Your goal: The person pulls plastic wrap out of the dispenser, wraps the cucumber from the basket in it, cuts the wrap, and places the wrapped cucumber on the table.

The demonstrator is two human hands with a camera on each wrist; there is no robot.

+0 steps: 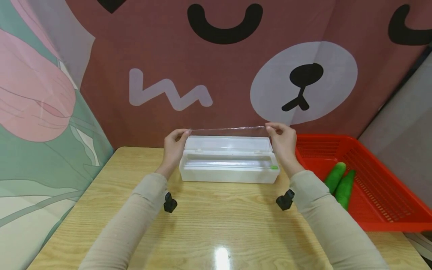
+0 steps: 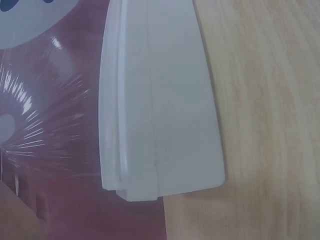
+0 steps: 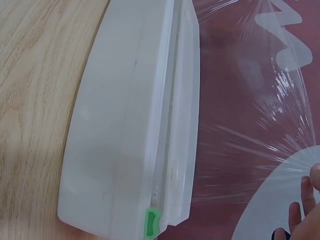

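Observation:
A sheet of clear cling film (image 1: 233,129) is stretched between both hands above the back of a white dispenser box (image 1: 229,176). My left hand (image 1: 173,148) pinches its left corner, and my right hand (image 1: 283,144) pinches the right one between thumb and fingers. Creases fan out from each pinched corner in the wrist views, and the film (image 3: 280,95) reaches back toward the box. The dispenser's lid (image 1: 229,143) stands raised at the rear, with the film roll (image 1: 229,164) showing inside. A green slider (image 3: 151,223) sits at the right end of its front edge.
Right of the box, a red plastic basket (image 1: 388,183) holds two green cucumbers (image 1: 345,189). The wooden table (image 1: 216,213) extends toward me, and a printed brown curtain (image 1: 233,82) hangs close behind it. Small black wrist cameras (image 1: 170,202) stick out from both sleeves.

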